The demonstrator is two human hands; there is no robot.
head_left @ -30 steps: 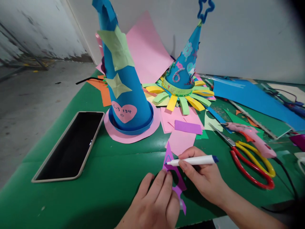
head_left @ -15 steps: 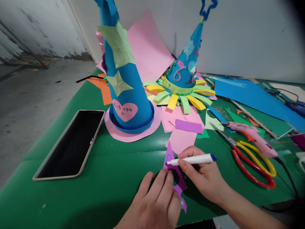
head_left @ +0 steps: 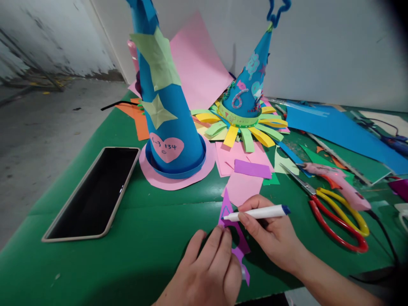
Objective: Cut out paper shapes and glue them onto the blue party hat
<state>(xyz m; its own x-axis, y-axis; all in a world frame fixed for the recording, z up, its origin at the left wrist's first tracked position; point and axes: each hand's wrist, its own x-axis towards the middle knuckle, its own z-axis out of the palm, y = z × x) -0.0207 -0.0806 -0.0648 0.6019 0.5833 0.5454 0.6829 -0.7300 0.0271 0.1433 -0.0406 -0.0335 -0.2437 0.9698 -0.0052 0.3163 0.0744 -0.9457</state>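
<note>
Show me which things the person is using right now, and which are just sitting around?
In use:
White marker, in the right hand
Cut purple paper, pressed down by the left hand, marker tip on it

Sitting around, as far as I can tell:
Phone
Scissors
Pink glue gun
Purple strip
Two decorated blue cone hats

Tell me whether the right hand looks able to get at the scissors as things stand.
Probably yes: the right hand is near the scissors, and green tabletop shows between it and the handles. However, it holds the marker, which would likely need putting down first.
</note>
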